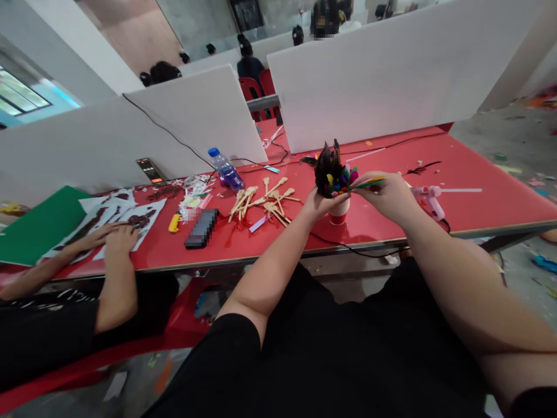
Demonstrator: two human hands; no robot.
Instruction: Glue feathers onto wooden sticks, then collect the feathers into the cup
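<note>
My left hand (pixel 321 205) is closed around the base of a feathered craft piece (pixel 327 173), which has tall dark feathers on top and small bright ones in several colours below. Directly under it a red and white paper cup (pixel 337 217) shows; whether the two are joined is hidden. Beside the piece, my right hand (pixel 388 194) pinches a slim green and orange feather (pixel 369 182), its fingertips close to the coloured feathers. A pink glue gun (pixel 430 200) lies just right of my right hand, and a loose dark feather (pixel 423 169) lies behind it.
Wooden spoons (pixel 272 200) lie heaped left of my hands, near a bottle of purple liquid (pixel 227 169) and a dark phone (pixel 202 227). At left, a co-worker's hands (pixel 119 237) rest on printed sheets (pixel 150 220). White panels (pixel 383 81) border the red table's back. A cable hangs along the front edge.
</note>
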